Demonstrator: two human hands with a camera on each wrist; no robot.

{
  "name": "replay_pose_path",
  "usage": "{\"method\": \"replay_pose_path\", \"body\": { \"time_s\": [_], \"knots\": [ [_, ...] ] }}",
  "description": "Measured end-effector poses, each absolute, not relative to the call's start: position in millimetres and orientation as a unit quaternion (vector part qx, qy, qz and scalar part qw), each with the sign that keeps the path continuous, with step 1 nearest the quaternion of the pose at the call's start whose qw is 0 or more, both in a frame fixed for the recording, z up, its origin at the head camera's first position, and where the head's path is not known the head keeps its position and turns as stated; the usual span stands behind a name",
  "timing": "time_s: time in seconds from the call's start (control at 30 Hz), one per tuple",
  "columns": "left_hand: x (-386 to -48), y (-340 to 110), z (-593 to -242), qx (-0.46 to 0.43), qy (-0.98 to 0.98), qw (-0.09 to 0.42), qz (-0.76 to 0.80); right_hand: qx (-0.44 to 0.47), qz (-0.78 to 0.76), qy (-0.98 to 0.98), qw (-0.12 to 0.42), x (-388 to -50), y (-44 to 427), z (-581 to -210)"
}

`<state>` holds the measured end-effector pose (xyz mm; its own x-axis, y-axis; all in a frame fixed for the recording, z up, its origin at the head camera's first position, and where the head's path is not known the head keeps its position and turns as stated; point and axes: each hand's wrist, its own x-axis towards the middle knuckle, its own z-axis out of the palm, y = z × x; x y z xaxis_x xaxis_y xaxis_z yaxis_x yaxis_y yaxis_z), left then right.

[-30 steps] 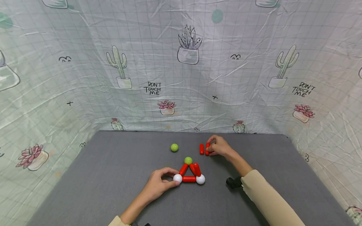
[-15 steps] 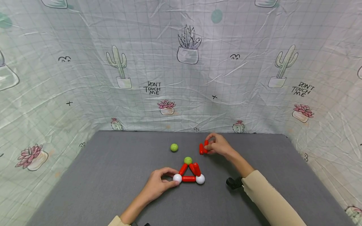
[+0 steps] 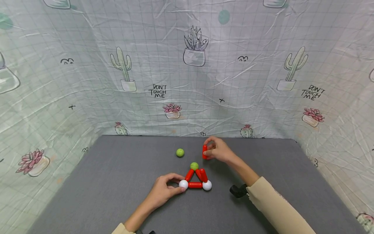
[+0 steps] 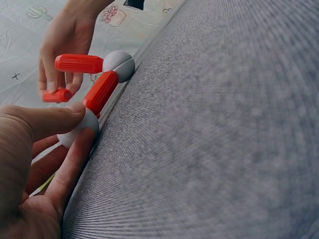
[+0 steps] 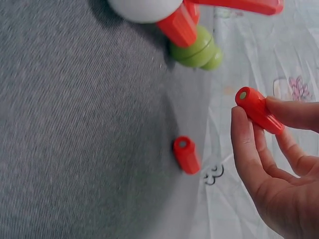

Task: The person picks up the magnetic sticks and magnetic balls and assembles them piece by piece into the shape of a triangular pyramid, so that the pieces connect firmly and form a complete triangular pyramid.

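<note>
My left hand (image 3: pixel 163 192) pinches the white ball (image 3: pixel 183 185) at the left corner of a triangle of red rods and balls. A red rod (image 3: pixel 195 185) joins it to the other white ball (image 3: pixel 207 185), from which one more rod (image 4: pixel 79 63) sticks up. A green ball (image 3: pixel 194 166) forms the far corner. Between thumb and fingertips, my right hand (image 3: pixel 221 151) holds a loose red rod (image 5: pixel 258 110) above the table. A second loose rod (image 5: pixel 187 155) lies on the table below it; in the head view it cannot be made out separately.
A loose green ball (image 3: pixel 180 152) lies beyond the triangle, left of my right hand. The grey table (image 3: pixel 117 169) meets a printed cloth (image 3: pixel 146 120) at the back and sides. A black wrist device (image 3: pixel 238 191) is on my right arm.
My right hand has lifted one of the two loose red rods and moved left with it, over the spot of the other. My left hand and the triangle have stayed still.
</note>
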<state>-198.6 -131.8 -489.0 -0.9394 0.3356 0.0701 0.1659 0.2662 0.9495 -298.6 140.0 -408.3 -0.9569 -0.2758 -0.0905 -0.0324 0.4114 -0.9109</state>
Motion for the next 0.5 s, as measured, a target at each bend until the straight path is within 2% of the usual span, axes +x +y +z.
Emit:
{"method": "replay_pose_path", "body": {
  "time_s": [0.23,0.5],
  "knots": [
    [-199.7,-131.0,-490.0,0.155,0.796,0.068,0.582,-0.148,-0.528,0.828,0.122,-293.8,130.5,-407.1],
    [-199.1,-131.0,-489.4,0.157,0.796,0.066,0.581,-0.204,-0.481,0.846,0.105,-291.3,125.3,-413.7]
  ]
}}
